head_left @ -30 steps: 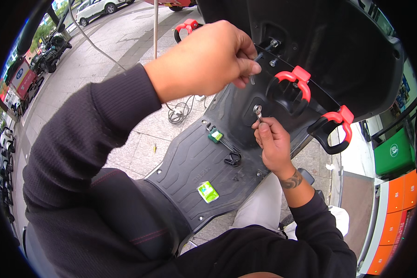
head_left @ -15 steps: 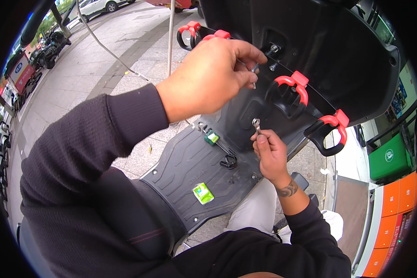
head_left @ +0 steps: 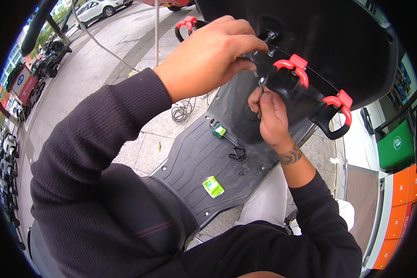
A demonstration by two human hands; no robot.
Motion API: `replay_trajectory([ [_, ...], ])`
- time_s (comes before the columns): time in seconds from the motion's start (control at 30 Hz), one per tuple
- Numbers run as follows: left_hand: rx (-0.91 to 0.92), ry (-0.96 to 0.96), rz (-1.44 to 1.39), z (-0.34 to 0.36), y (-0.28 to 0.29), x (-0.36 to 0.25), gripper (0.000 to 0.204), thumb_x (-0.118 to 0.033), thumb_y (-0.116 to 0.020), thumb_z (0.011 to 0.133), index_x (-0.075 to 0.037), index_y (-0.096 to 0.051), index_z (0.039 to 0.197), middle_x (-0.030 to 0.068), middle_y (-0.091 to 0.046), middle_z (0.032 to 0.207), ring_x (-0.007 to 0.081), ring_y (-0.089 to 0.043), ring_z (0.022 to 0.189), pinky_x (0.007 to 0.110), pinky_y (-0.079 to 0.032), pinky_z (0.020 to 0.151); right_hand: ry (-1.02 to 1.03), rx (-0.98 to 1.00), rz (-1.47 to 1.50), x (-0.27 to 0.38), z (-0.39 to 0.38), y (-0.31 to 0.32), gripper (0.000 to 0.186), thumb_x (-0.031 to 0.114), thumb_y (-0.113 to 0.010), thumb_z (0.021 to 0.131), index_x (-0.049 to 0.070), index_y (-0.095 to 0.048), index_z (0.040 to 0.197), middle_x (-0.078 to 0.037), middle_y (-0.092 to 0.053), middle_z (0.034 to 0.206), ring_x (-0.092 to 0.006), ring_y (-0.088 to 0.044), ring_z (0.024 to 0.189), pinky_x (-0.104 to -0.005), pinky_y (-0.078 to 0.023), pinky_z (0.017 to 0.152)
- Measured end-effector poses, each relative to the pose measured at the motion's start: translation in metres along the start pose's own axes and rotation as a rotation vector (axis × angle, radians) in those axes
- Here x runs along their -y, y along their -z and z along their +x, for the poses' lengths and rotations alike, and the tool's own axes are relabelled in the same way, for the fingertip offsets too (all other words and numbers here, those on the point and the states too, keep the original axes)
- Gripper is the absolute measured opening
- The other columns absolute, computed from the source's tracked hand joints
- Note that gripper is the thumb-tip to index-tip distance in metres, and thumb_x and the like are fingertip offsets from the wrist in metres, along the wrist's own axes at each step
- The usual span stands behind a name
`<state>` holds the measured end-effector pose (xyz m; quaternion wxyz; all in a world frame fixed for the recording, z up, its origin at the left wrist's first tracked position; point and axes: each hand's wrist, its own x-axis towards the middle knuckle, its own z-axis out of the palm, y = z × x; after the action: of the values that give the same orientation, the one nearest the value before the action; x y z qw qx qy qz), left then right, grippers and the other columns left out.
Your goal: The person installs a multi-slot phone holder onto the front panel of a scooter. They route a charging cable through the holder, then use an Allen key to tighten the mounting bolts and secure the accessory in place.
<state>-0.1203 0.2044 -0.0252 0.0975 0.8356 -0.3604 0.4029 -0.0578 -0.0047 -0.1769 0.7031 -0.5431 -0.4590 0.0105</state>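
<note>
My left hand [head_left: 213,58] is raised in front of the scooter's black front panel [head_left: 319,46], thumb and fingers pinched on a small metal piece [head_left: 255,73] whose tip shows below them. Most of that piece is hidden. Just past the fingertips, a bolt [head_left: 271,35] sticks out of the panel. Below it my right hand [head_left: 274,118] is closed around a wrench [head_left: 262,82], its ring end pointing up, close under the left fingers. Red and black hooks [head_left: 297,62] line the panel's lower edge; my left hand covers part of the row.
On the scooter's footboard [head_left: 185,157] lie a green-holdered set of hex keys [head_left: 220,130] and a bright green packet [head_left: 213,186]. A coiled cable [head_left: 183,112] rests on the paving beyond. The seat [head_left: 139,208] is under my left arm. Orange lockers [head_left: 400,190] and a green bin [head_left: 397,144] stand right.
My right hand has lifted the wrench up toward my left hand. The left hand keeps its pinch near the bolt. The view has shifted slightly.
</note>
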Motion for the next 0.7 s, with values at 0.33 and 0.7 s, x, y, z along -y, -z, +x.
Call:
replay_trajectory([
  [0.33,0.061,-0.017,0.057,-0.003,0.001,0.013,0.041,-0.021,-0.087,0.087,-0.007,-0.07,0.123,0.0105,-0.071,0.127,0.0332,-0.068,0.113,0.042,-0.054,0.097,-0.014,0.027,-0.003,-0.031,0.02,0.009,0.034,0.035,-0.044,0.119,0.005,-0.055,0.11,-0.003,-0.055,0.102,-0.0152,-0.052,0.097,-0.0351,-0.047,0.099],
  [0.7,0.099,0.046,0.021,-0.004,0.002,0.014,0.041,-0.022,-0.085,0.09,-0.007,-0.07,0.125,0.0089,-0.072,0.126,0.031,-0.069,0.11,0.039,-0.057,0.091,0.078,0.024,-0.09,-0.035,0.037,0.0,0.031,0.029,-0.041,0.12,0.002,-0.056,0.118,-0.006,-0.059,0.108,-0.0161,-0.056,0.105,-0.0355,-0.047,0.103],
])
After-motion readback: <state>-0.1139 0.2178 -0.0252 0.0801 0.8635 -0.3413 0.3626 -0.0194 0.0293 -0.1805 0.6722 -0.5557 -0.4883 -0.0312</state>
